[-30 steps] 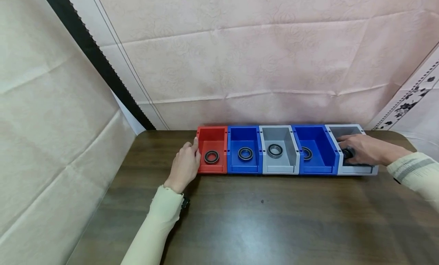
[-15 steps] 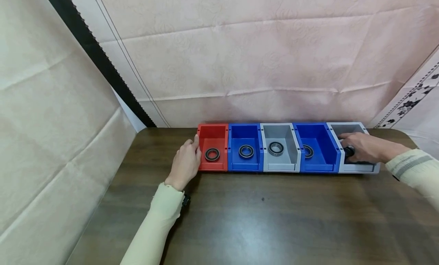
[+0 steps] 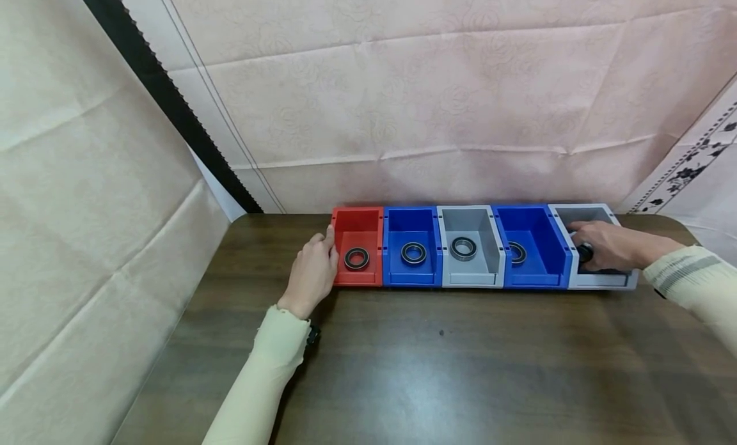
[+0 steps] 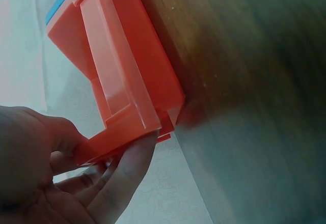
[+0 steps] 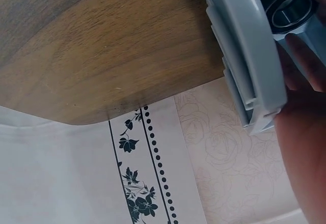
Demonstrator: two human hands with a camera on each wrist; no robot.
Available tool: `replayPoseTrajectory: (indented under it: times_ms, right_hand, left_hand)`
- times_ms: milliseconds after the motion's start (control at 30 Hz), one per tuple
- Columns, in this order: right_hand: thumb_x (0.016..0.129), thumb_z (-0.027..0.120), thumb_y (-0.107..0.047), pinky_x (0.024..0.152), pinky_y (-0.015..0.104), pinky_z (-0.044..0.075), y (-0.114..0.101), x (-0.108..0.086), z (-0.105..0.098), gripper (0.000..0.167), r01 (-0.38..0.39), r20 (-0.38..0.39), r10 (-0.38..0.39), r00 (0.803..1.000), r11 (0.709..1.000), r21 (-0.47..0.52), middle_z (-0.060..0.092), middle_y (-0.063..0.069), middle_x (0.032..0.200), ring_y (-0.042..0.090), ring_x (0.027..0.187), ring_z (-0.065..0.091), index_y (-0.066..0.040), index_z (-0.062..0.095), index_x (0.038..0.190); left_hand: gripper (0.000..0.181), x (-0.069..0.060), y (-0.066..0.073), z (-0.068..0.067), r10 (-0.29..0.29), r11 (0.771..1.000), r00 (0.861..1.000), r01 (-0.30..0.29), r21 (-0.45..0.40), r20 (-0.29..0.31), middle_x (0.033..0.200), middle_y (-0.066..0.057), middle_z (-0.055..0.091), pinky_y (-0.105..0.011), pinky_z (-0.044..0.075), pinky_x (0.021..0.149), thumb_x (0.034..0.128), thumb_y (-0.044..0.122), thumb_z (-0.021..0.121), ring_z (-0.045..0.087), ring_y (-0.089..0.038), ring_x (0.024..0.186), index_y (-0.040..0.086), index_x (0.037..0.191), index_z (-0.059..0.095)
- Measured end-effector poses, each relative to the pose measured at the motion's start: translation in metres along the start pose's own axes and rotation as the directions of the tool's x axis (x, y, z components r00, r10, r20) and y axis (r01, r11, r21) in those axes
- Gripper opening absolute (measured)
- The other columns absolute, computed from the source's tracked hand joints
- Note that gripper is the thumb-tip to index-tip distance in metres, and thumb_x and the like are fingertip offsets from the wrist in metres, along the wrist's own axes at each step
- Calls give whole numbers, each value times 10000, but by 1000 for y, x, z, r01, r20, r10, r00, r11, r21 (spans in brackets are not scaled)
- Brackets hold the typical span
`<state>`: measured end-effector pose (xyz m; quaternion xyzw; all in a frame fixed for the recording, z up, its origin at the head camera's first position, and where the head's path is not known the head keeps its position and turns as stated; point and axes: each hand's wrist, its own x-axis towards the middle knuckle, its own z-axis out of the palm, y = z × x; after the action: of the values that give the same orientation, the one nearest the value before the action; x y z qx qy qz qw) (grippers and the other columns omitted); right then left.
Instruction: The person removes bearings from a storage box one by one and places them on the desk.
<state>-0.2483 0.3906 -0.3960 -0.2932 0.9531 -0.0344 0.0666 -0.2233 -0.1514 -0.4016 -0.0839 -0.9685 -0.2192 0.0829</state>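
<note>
In the head view, my left hand [image 3: 311, 272] is at the left end of a row of plastic bins. It grips the side wall of the red bin [image 3: 358, 224], thumb and fingers on either side in the left wrist view. My right hand [image 3: 613, 245] reaches into the light grey bin [image 3: 581, 212] at the right end. Its fingers hold a dark ring bearing [image 5: 279, 26], which appears tilted and is partly hidden by the hand. One bearing [image 3: 347, 259] lies flat in the red bin.
Between the end bins stand a blue bin [image 3: 410, 221], a grey bin [image 3: 465, 222] and another blue bin [image 3: 526, 224], each with one ring bearing inside. They sit on a brown wooden table [image 3: 403, 368]. Patterned cloth [image 3: 432, 100] hangs behind.
The bins appear slightly higher in the head view than a second ago, as the camera view shifts. Both hands stay at their bins, with no clear change of grip.
</note>
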Motion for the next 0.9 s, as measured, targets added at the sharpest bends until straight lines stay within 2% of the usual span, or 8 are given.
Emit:
replayPoseTrajectory:
  times_ms: [200,333,500,567,600,767,900]
  right_hand:
    - [589,927,-75,901,539,558,-2,-2,3,384,32,-43,-33,999,999,-24,709,208,1162,347,1039,696,-131,778,939]
    - [552,938,-68,825,439,570,0,-1,6,394,63,-103,-70,992,996,-66,713,79,1061,217,923,685,-153,769,898]
    - [475,945,-42,732,344,556,2,-1,12,430,140,-210,-160,964,984,-109,650,-46,932,121,808,629,-185,745,827]
    - [460,939,-27,715,332,552,3,-2,13,436,155,-231,-178,957,981,-113,630,-65,905,105,789,620,-187,737,812]
    - [456,934,-14,709,328,551,2,-2,13,440,155,-236,-177,956,982,-110,625,-72,896,98,783,618,-190,736,808]
    - [530,926,-8,763,376,575,0,-2,10,413,97,-174,-108,979,993,-73,662,-37,944,122,846,648,-169,757,870]
    - [544,931,-23,773,388,577,0,-1,9,407,102,-165,-114,980,992,-80,673,-35,959,135,861,655,-161,758,886]
  left_hand:
    - [552,1,1,0,-14,1000,1000,14,-1,14,954,-121,573,-261,472,509,1028,144,580,524,-187,583,55,1546,413]
    - [563,1,1,0,-13,1000,1000,13,0,8,981,-130,585,-255,483,510,1021,135,591,529,-182,573,52,1547,412]
    - [563,1,0,0,-19,1000,1000,19,10,13,1023,-140,595,-252,491,518,1019,134,592,533,-180,570,49,1545,411]
    - [558,1,1,0,-21,1000,1000,21,14,11,1030,-141,596,-256,490,519,1020,133,590,531,-183,571,49,1543,416]
    - [556,1,1,0,-20,1000,1000,20,15,9,1033,-141,598,-257,488,520,1020,134,589,529,-184,570,47,1542,417]
    - [558,1,2,-1,-24,1000,1000,24,3,15,1016,-140,593,-258,484,520,1026,147,585,530,-185,579,54,1548,410]
    - [560,1,2,-2,-30,1000,999,30,-4,27,980,-133,578,-260,479,523,1033,159,576,534,-188,594,67,1555,398]
